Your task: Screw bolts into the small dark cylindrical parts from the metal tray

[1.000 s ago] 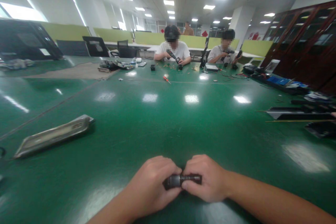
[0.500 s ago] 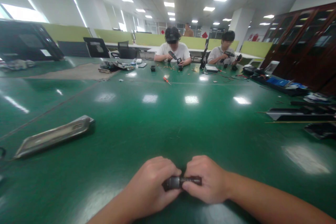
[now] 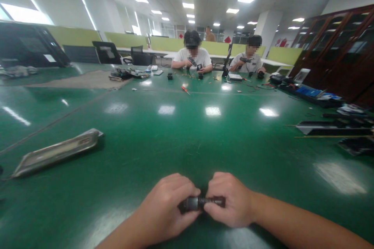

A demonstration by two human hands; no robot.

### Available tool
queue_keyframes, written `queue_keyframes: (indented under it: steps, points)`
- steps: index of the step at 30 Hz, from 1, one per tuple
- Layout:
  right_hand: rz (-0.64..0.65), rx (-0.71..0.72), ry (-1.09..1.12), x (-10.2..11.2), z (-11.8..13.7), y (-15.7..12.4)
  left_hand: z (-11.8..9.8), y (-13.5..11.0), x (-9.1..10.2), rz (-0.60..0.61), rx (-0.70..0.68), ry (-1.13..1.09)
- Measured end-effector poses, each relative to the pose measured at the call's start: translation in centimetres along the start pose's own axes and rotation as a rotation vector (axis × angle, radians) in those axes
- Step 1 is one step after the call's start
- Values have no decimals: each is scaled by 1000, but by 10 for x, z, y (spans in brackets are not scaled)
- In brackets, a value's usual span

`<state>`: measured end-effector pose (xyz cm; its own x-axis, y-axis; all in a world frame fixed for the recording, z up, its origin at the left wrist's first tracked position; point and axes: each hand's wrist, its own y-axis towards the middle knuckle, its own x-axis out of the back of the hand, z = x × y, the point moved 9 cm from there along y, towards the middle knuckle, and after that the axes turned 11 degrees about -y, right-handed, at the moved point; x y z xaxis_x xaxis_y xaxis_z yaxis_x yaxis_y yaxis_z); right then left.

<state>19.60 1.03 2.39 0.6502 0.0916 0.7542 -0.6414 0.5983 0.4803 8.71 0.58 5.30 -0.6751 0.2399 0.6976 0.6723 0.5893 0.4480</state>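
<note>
Both of my hands meet at the near edge of the green table (image 3: pixel 181 136), gripping one small dark cylindrical part (image 3: pixel 201 203) that lies crosswise between them. My left hand (image 3: pixel 166 206) wraps its fingers round the part's left end. The right end is pinched by my right hand (image 3: pixel 230 204), thumb on the near side. Much of the part is hidden under my fingers.
A long grey metal plate (image 3: pixel 55 151) lies at the left. Dark flat parts and thin rods (image 3: pixel 333 128) sit at the right. Two people (image 3: pixel 191 58) work with tools at the far side, with small parts and a red screwdriver (image 3: pixel 185 89) before them.
My hands stay locked on the dark part, with only slight finger shifts. The person at the far right has raised a tool higher.
</note>
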Motion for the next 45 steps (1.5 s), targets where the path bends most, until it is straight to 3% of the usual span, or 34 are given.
queue_keyframes:
  steps: [13, 31, 45]
  points:
    - [-24, 11, 34, 4, -2, 1, -7, 4, 8, -50, -56, -12]
    - [-177, 15, 115, 20, -4, 1, -7, 4, 19, -117, -72, -42]
    - [-190, -29, 103, 27, -8, 2, -6, 6, 24, -119, -44, -4]
